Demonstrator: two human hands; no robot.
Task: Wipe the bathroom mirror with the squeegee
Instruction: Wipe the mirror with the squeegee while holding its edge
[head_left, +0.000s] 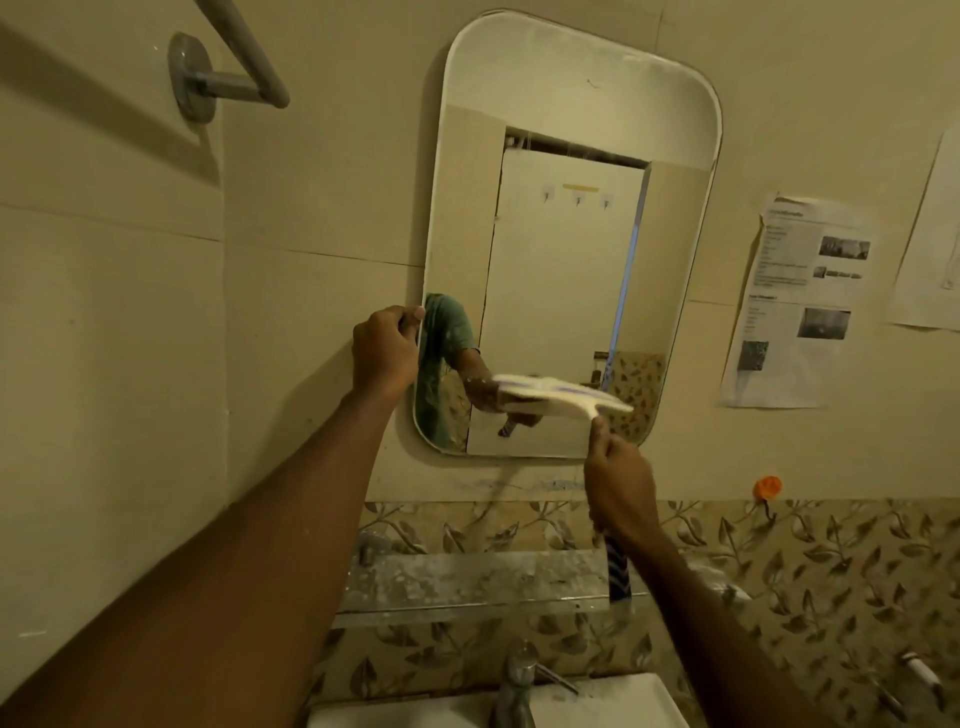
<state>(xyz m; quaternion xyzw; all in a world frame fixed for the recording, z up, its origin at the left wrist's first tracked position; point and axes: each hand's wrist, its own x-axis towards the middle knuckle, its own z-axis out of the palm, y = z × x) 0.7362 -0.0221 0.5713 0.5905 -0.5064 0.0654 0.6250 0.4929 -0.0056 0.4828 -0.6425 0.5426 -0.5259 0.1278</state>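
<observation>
Beige bathroom tiles surround the mirror, whose left edge is gripped by the left hand; the squeegee (blade roughly horizontal, low on the glass) is clasped by the right hand.

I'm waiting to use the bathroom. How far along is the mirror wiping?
Mid-job. The right hand holds the squeegee with its blade near the bottom of the mirror, while the left hand grips the mirror's left edge. I can't tell which glass is already wiped; the strip below the blade remains.
</observation>
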